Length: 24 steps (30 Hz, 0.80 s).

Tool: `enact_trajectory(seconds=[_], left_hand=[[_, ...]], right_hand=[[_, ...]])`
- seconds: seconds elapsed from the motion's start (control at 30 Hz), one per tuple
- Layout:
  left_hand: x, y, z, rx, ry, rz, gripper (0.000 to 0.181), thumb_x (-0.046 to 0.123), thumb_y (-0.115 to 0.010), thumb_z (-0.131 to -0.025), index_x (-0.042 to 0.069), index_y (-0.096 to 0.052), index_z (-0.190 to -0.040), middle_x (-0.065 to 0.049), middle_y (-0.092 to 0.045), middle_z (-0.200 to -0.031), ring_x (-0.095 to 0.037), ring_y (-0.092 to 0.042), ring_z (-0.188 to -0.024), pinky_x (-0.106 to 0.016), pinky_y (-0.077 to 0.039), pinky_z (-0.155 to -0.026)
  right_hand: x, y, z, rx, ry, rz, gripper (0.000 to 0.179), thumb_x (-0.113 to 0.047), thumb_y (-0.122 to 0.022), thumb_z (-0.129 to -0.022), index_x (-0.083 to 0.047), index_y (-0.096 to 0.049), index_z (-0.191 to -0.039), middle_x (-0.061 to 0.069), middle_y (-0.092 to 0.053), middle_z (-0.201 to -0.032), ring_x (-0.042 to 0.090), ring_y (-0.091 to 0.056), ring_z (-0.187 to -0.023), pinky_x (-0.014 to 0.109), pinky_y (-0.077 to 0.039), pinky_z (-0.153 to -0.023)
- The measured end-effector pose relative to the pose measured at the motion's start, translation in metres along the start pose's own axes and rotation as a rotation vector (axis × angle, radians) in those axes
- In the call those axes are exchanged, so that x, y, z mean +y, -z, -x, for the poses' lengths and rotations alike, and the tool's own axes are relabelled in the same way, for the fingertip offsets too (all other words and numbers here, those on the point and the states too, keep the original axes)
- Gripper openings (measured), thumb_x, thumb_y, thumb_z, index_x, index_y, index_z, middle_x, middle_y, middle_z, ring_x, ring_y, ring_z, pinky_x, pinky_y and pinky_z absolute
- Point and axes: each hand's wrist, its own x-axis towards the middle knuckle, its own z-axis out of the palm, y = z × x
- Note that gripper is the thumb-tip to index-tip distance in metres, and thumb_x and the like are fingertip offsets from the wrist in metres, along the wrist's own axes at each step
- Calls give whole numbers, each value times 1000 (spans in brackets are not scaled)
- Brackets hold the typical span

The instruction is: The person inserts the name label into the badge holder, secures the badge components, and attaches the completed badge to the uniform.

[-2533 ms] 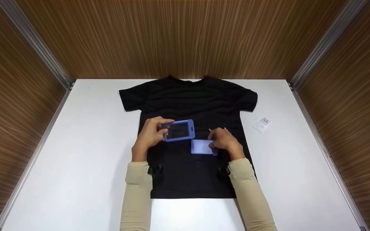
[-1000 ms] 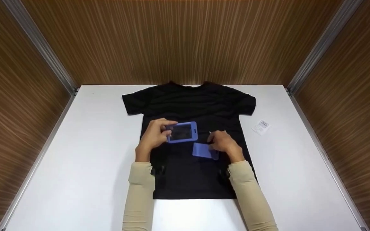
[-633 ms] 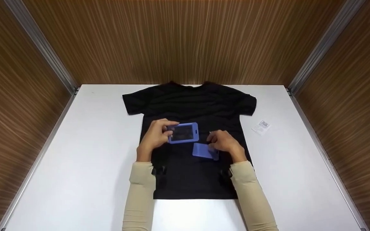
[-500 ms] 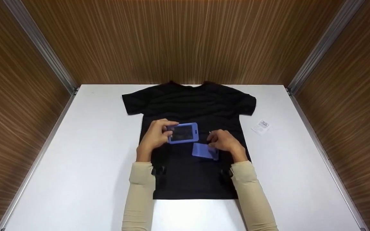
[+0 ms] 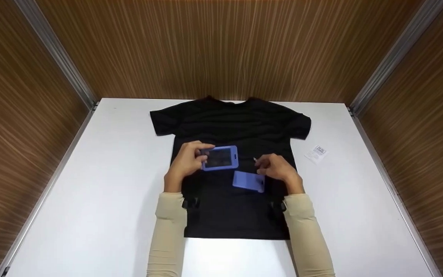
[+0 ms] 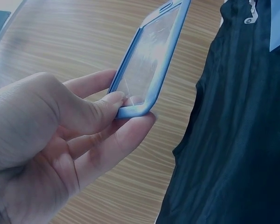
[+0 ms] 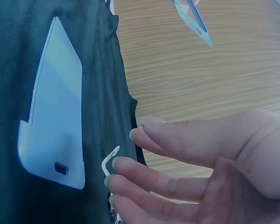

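A left hand [image 5: 186,158] pinches a blue holder [image 5: 220,158] with a see-through window [image 6: 147,60]; the right hand [image 5: 278,167], fingers loosely bent, hovers beside a blue cover [image 5: 247,180] lying on a black shirt [image 5: 231,123].

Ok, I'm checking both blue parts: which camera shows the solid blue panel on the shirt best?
The right wrist view: the solid blue panel is large and uncovered there, its slot plain. The head view shows it small, close by the right hand; the left wrist view catches only a corner.
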Motion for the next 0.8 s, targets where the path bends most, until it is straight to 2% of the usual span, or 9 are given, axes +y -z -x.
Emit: enact_trajectory(seconds=[0.27,0.5,0.67,0.8], left_hand=[[2,-2,1,-7,9,16,44,-15,-65,-86,9,-77,-121,-13,-71,-99,-18,-57,-77,-28,-48,-71],[-1,-5,0,-21,-3,23,44,-14,-65,-86,8,-77,-122,-14,-71,-98,-18,-60,-78,-27,-50,-72],[-2,-3,1,-12,16,8,43,-14,-65,-87,8,-77,-122,-14,-71,-98,-18,-60,-77,-28,-50,-72],[-2,-2,2,-18,22,1,42,-13,-65,-88,8,-76,-123,-14,-71,-100,-19,-61,-76,-28,-50,-70]], right_hand=[[14,16,9,44,-25,-41,26,-9,-75,-89,0,-74,-114,21,-75,-103,32,-69,-96,46,-54,-88],[30,34,19,78,-80,-92,25,-7,-72,-92,5,-71,-114,22,-74,-100,20,-65,-87,30,-50,-77],[39,50,19,85,-116,-84,28,-9,-71,-93,5,-70,-117,25,-73,-104,10,-61,-80,25,-50,-74],[49,66,17,100,-152,-46,30,-12,-70,-93,3,-70,-119,26,-74,-110,13,-64,-86,27,-48,-78]])
